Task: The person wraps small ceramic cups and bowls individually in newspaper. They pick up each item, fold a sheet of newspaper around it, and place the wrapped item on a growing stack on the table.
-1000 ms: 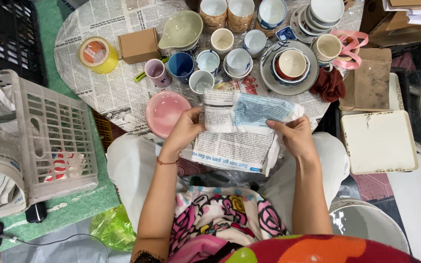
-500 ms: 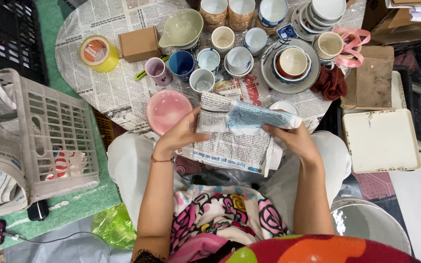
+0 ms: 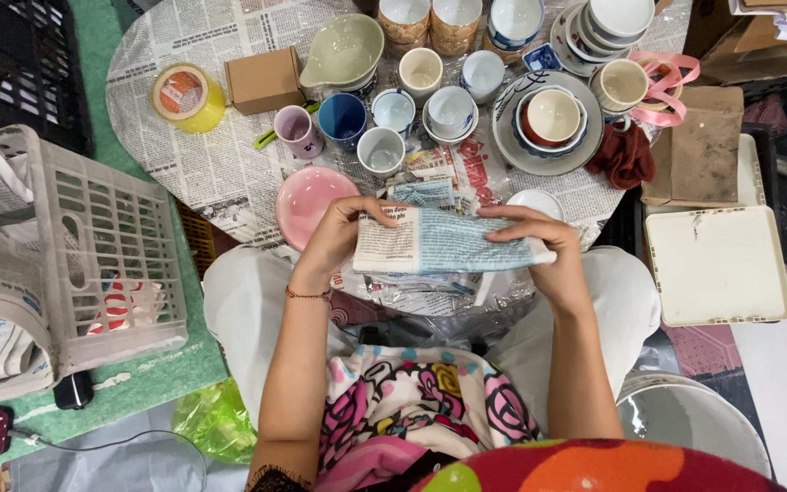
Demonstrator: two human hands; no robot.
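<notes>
I see both hands up in front of me, over my lap and the near edge of the table (image 3: pixel 184 173). They hold a bundle (image 3: pixel 444 241) wrapped in newspaper, lying flat and sideways between them. My left hand (image 3: pixel 334 239) has its fingers curled around the left end, thumb on top, holding tight. My right hand (image 3: pixel 544 244) has its fingers bent over the right end and top edge, holding on too. I cannot tell what is inside the paper. Just beside the left hand sits a pink bowl (image 3: pixel 307 200) on the newspaper that covers the table. A small white dish (image 3: pixel 535 199) peeks out just behind the right hand. Farther back stand many cups, with a blue cup (image 3: pixel 342 117) and a pink cup (image 3: pixel 297 129) side by side. A yellow tape roll (image 3: pixel 186 96) and a small brown box (image 3: pixel 264 80) are near the far left. A grey basket (image 3: pixel 93 255) sits on my left, and a white tray (image 3: pixel 717 264) on my right
</notes>
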